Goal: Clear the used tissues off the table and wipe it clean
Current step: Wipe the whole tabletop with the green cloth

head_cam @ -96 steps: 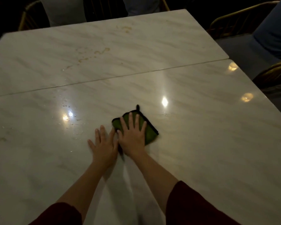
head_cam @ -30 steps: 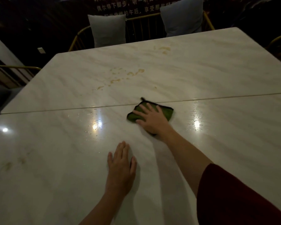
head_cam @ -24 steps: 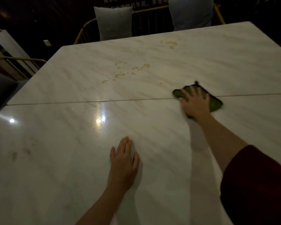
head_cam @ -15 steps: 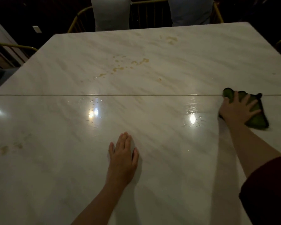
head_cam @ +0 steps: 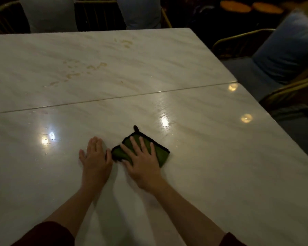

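A folded green cloth (head_cam: 160, 153) with black edging lies on the near white marble table (head_cam: 212, 166). My right hand (head_cam: 142, 162) presses flat on it with fingers spread. My left hand (head_cam: 95, 160) rests flat on the bare tabletop just left of the cloth, its thumb almost touching the cloth's edge. Yellowish stains (head_cam: 89, 68) and a smaller smear (head_cam: 125, 42) mark the far table slab. No tissues are in view.
A seam (head_cam: 114, 98) separates the near and far slabs. Chairs with grey cushions (head_cam: 50, 14) stand beyond the far edge. A gold-framed chair with a blue cushion (head_cam: 288, 50) sits off the right edge. Wet streaks glint around the light reflections (head_cam: 48, 137).
My right hand has swept the cloth back from the right side of the table, by the seam, toward me, stopping beside my left hand. The left hand has stayed flat on the table.
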